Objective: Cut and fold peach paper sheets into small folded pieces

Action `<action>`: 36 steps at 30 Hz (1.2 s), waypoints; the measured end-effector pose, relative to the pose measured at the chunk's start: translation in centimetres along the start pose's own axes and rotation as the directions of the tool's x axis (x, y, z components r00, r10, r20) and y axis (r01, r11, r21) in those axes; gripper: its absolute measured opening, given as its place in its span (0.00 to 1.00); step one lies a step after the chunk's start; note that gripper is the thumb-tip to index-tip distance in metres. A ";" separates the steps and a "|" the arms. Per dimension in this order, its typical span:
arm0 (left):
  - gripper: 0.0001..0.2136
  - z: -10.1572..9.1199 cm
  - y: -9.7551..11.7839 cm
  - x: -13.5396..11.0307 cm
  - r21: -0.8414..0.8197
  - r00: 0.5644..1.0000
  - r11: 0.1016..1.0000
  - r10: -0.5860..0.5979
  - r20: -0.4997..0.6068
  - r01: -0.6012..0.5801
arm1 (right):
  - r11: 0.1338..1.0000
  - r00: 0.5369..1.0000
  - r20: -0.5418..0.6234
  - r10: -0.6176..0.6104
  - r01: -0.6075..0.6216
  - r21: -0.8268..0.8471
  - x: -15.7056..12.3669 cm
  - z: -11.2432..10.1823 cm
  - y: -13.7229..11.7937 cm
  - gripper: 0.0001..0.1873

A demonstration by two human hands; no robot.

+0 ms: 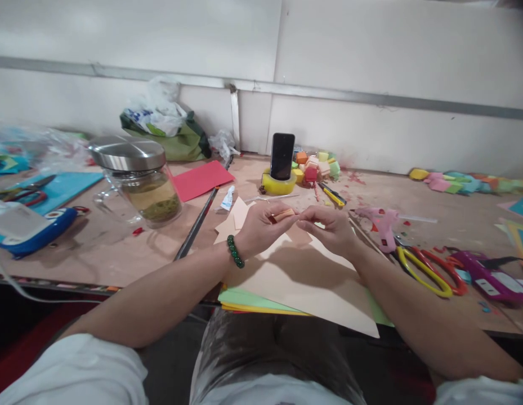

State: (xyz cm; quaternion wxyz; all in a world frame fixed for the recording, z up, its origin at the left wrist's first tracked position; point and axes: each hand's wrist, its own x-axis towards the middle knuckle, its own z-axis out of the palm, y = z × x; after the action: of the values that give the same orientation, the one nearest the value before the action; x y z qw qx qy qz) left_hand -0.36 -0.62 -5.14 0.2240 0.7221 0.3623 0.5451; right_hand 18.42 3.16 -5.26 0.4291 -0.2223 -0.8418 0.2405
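Both of my hands meet above the stack of coloured paper sheets [312, 281] at the table's front. My left hand [265, 225] has its fingers closed around a small folded piece of peach paper [284, 215]. The fingertips of my right hand [329, 225] are pinched together at the right end of that same piece; how much of it they hold is partly hidden. Pale cut paper shapes [233, 220] lie beside and beneath my left hand. The top sheet of the stack is peach, with green and yellow sheets under it.
A phone [282, 156] leans upright in a yellow tape roll [278, 183]. Small folded paper blocks [314, 169] and a utility knife [332, 194] lie behind my hands. On the right are a pink glue gun [383, 225], scissors [428, 271] and a purple power strip [489, 275]. A glass jug [149, 194] stands left.
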 end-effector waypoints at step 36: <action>0.15 0.2 0.2 0.0 -0.171 0.994 0.980 -0.106 -0.027 0.100 | 0.894 0.953 -0.036 -0.301 0.269 -0.358 -0.1 -0.4 -0.9 0.08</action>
State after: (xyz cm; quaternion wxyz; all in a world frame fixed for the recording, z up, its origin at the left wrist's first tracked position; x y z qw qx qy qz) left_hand -0.12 -0.74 -5.05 0.3059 0.6709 0.3555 0.5744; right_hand 18.67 2.45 -4.61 0.4511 -0.1795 -0.8742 0.0114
